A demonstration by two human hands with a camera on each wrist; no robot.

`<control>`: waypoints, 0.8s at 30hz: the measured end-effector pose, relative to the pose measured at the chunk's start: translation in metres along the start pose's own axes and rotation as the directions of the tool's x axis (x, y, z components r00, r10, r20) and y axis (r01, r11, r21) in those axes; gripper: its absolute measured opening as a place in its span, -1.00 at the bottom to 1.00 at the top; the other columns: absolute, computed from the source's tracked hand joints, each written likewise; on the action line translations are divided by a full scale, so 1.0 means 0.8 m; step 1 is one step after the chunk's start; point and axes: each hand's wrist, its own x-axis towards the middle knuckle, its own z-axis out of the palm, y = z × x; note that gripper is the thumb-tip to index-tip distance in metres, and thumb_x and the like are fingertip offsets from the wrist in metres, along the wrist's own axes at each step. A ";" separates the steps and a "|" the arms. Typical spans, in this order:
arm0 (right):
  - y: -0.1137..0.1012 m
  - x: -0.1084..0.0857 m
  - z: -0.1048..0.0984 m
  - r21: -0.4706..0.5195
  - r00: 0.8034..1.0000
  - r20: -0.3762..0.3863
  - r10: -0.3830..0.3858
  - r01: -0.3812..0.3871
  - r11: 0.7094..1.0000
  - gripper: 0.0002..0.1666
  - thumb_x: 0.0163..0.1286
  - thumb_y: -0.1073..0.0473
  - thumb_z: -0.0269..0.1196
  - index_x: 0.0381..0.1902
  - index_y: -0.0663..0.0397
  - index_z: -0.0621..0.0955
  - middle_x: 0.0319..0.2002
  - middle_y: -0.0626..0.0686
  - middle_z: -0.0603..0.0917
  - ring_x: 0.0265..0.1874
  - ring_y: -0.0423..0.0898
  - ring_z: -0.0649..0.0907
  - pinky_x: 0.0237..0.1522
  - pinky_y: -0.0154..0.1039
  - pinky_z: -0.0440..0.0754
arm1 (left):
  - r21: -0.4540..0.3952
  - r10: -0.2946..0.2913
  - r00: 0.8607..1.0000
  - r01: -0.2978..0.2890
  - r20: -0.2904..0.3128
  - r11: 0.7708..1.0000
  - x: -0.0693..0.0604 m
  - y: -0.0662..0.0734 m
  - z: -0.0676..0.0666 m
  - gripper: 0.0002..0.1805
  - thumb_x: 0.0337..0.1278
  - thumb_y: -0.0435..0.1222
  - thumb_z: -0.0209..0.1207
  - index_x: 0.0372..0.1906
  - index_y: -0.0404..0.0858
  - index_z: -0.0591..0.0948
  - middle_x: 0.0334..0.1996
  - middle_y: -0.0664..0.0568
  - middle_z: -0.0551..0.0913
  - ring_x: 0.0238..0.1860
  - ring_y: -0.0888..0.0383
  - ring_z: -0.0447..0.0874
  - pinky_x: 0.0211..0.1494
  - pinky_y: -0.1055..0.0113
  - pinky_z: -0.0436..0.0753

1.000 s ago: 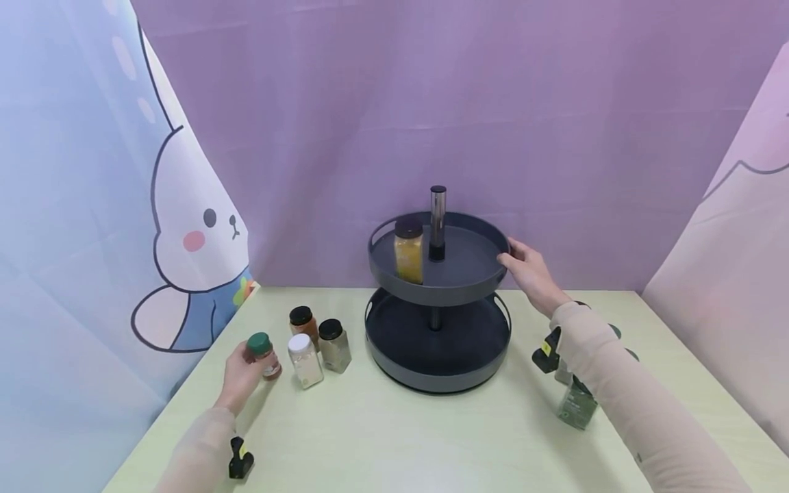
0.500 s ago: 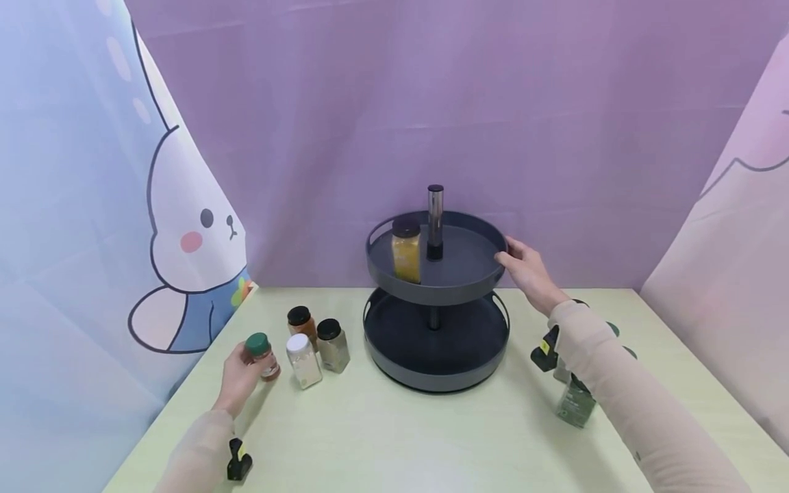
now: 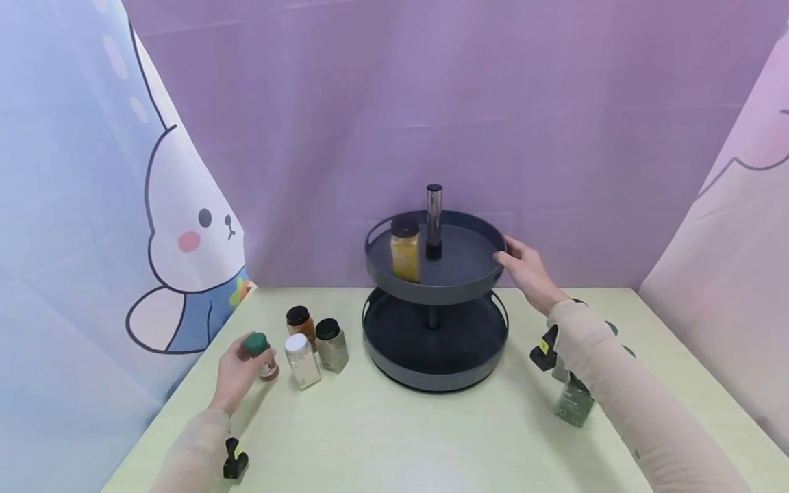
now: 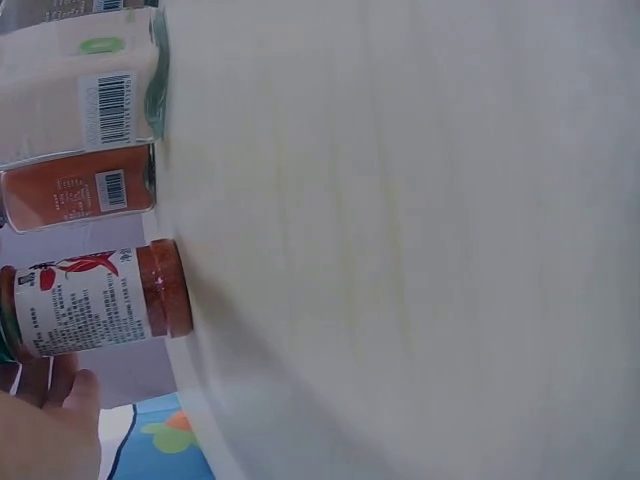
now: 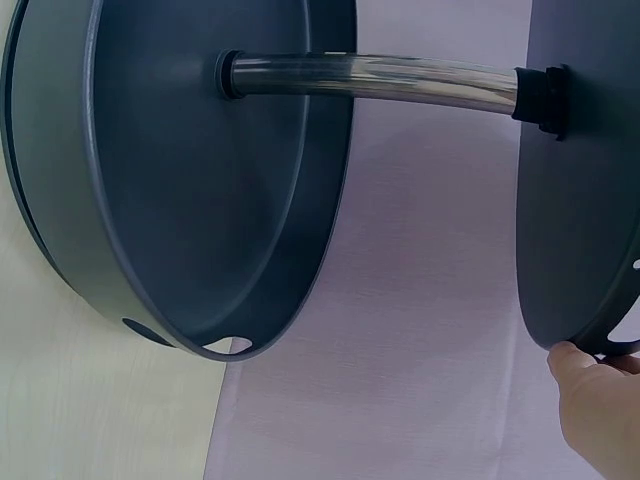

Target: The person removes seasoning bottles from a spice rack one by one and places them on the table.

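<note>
My left hand (image 3: 236, 375) is at a small spice jar (image 3: 268, 370) with a green lid, its thumb across the front and fingers behind. In the left wrist view the jar (image 4: 95, 303) shows red contents and a label with red peppers; its base meets the tabletop. My right hand (image 3: 529, 272) grips the right rim of the upper tray of a dark grey two-tier turntable (image 3: 435, 294). Thumb and fingers pinch that rim at a handle cutout in the right wrist view. A yellow spice jar (image 3: 405, 255) with a black lid stands on the upper tray, left of the post.
Right of the left hand stand a white-lidded jar (image 3: 303, 363), an orange-brown jar (image 3: 301, 330) and a greyish jar (image 3: 333, 348). Several green-toned jars, including a square one (image 3: 576, 402), are partly hidden by the right forearm. A purple curtain (image 3: 308, 137) hangs behind the table (image 3: 394, 445).
My left thumb has come round the front of the green-lidded jar. The right hand keeps its grip on the tray rim. The whole view has shifted slightly.
</note>
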 end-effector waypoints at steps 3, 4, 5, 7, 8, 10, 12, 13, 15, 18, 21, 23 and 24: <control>0.000 0.000 0.000 0.008 1.000 0.003 0.000 0.000 1.000 -0.23 0.39 0.10 -0.08 0.44 0.10 -0.11 0.43 0.18 0.00 0.40 0.07 0.06 0.39 0.03 0.09 | 0.028 0.015 1.000 -0.015 -0.019 0.999 -0.001 0.005 -0.003 -0.10 0.07 0.03 0.17 0.42 -0.23 0.03 0.34 -0.27 0.18 0.36 -0.20 0.11 0.37 -0.07 0.19; 0.000 0.000 0.000 0.010 1.000 0.003 -0.001 0.001 1.000 -0.23 0.39 0.10 -0.08 0.44 0.10 -0.11 0.43 0.18 0.00 0.40 0.07 0.06 0.39 0.03 0.09 | 0.036 0.026 0.999 -0.025 -0.026 0.999 -0.001 0.007 -0.004 -0.10 0.07 0.05 0.16 0.41 -0.22 0.05 0.36 -0.25 0.17 0.37 -0.19 0.08 0.37 -0.08 0.17; 0.000 0.000 0.000 0.012 1.000 0.003 -0.003 0.003 1.000 -0.23 0.39 0.11 -0.07 0.44 0.10 -0.11 0.43 0.18 0.00 0.40 0.07 0.07 0.39 0.03 0.09 | 0.047 0.037 0.999 -0.035 -0.032 0.998 -0.002 0.008 -0.005 -0.11 0.07 0.05 0.16 0.41 -0.21 0.06 0.37 -0.22 0.16 0.38 -0.19 0.06 0.37 -0.09 0.16; 0.000 0.000 0.000 0.017 1.000 0.003 -0.004 0.004 1.000 -0.24 0.39 0.11 -0.07 0.44 0.11 -0.10 0.42 0.18 0.01 0.40 0.07 0.07 0.39 0.02 0.10 | 0.066 0.066 0.997 -0.063 -0.040 0.996 -0.002 0.011 -0.007 -0.15 0.09 0.04 0.15 0.40 -0.21 0.09 0.38 -0.17 0.16 0.39 -0.18 0.02 0.38 -0.09 0.15; 0.000 0.000 0.000 0.020 1.000 0.003 -0.005 0.005 1.000 -0.24 0.39 0.11 -0.07 0.44 0.11 -0.10 0.42 0.19 0.02 0.40 0.07 0.07 0.38 0.02 0.10 | 0.077 0.083 0.996 -0.080 -0.044 0.994 -0.002 0.013 -0.008 -0.17 0.10 0.03 0.15 0.39 -0.21 0.11 0.37 -0.16 0.17 0.39 -0.18 0.02 0.38 -0.08 0.15; 0.001 0.000 0.000 0.022 1.000 0.002 -0.005 0.005 1.000 -0.24 0.39 0.12 -0.07 0.44 0.12 -0.10 0.42 0.19 0.02 0.40 0.07 0.08 0.38 0.02 0.10 | 0.106 0.130 0.990 -0.125 -0.048 0.987 -0.002 0.018 -0.010 -0.21 0.12 -0.02 0.15 0.38 -0.23 0.14 0.35 -0.17 0.22 0.38 -0.19 0.05 0.37 -0.08 0.16; 0.001 0.000 0.000 0.023 1.000 0.002 -0.002 0.002 1.000 -0.24 0.39 0.12 -0.07 0.44 0.13 -0.10 0.42 0.20 0.02 0.40 0.07 0.08 0.38 0.02 0.10 | 0.159 0.188 0.980 -0.176 -0.058 0.971 -0.003 0.024 -0.013 -0.24 0.12 -0.06 0.16 0.36 -0.27 0.18 0.31 -0.21 0.26 0.35 -0.21 0.11 0.35 -0.08 0.18; 0.001 0.001 0.001 0.022 1.000 0.002 -0.002 0.002 1.000 -0.24 0.39 0.12 -0.07 0.43 0.14 -0.11 0.42 0.20 0.02 0.40 0.07 0.08 0.38 0.02 0.10 | 0.187 0.219 0.973 -0.203 -0.067 0.961 -0.003 0.027 -0.015 -0.25 0.11 -0.07 0.18 0.34 -0.28 0.20 0.30 -0.22 0.29 0.33 -0.21 0.13 0.34 -0.08 0.19; 0.001 0.001 0.001 0.017 1.000 0.000 0.001 -0.001 1.000 -0.24 0.39 0.12 -0.07 0.43 0.14 -0.10 0.42 0.20 0.02 0.40 0.07 0.08 0.38 0.02 0.11 | 0.253 0.284 0.955 -0.255 -0.083 0.933 -0.004 0.036 -0.018 -0.29 0.09 -0.12 0.20 0.31 -0.32 0.25 0.26 -0.25 0.33 0.30 -0.23 0.18 0.32 -0.10 0.21; 0.001 0.001 0.001 0.018 1.000 -0.002 0.001 -0.001 1.000 -0.24 0.39 0.12 -0.07 0.43 0.15 -0.10 0.42 0.20 0.02 0.40 0.07 0.08 0.38 0.02 0.11 | 0.339 0.375 0.921 -0.322 -0.102 0.884 -0.004 0.051 -0.023 -0.34 0.07 -0.17 0.22 0.26 -0.35 0.31 0.22 -0.28 0.36 0.26 -0.25 0.23 0.27 -0.14 0.24; 0.000 0.002 0.001 0.020 1.000 -0.004 -0.001 0.001 1.000 -0.24 0.39 0.12 -0.07 0.43 0.15 -0.10 0.42 0.21 0.03 0.39 0.08 0.09 0.38 0.02 0.11 | 0.380 0.447 0.888 -0.378 -0.111 0.844 -0.003 0.069 -0.025 -0.37 0.08 -0.18 0.22 0.23 -0.36 0.35 0.18 -0.30 0.39 0.23 -0.27 0.26 0.23 -0.17 0.26; 0.000 0.002 0.001 0.020 1.000 -0.003 -0.002 0.002 1.000 -0.24 0.39 0.12 -0.07 0.43 0.14 -0.10 0.42 0.20 0.03 0.39 0.07 0.08 0.38 0.02 0.11 | 0.380 0.475 0.873 -0.403 -0.114 0.832 -0.002 0.081 -0.023 -0.38 0.08 -0.18 0.21 0.22 -0.34 0.36 0.18 -0.28 0.40 0.23 -0.26 0.27 0.23 -0.16 0.27; 0.000 0.002 0.001 0.020 1.000 -0.002 -0.002 0.002 1.000 -0.24 0.39 0.12 -0.07 0.43 0.14 -0.10 0.42 0.20 0.02 0.40 0.07 0.08 0.38 0.02 0.11 | 0.376 0.485 0.868 -0.415 -0.110 0.828 -0.002 0.088 -0.022 -0.39 0.08 -0.18 0.21 0.22 -0.34 0.36 0.19 -0.28 0.40 0.23 -0.26 0.27 0.23 -0.17 0.27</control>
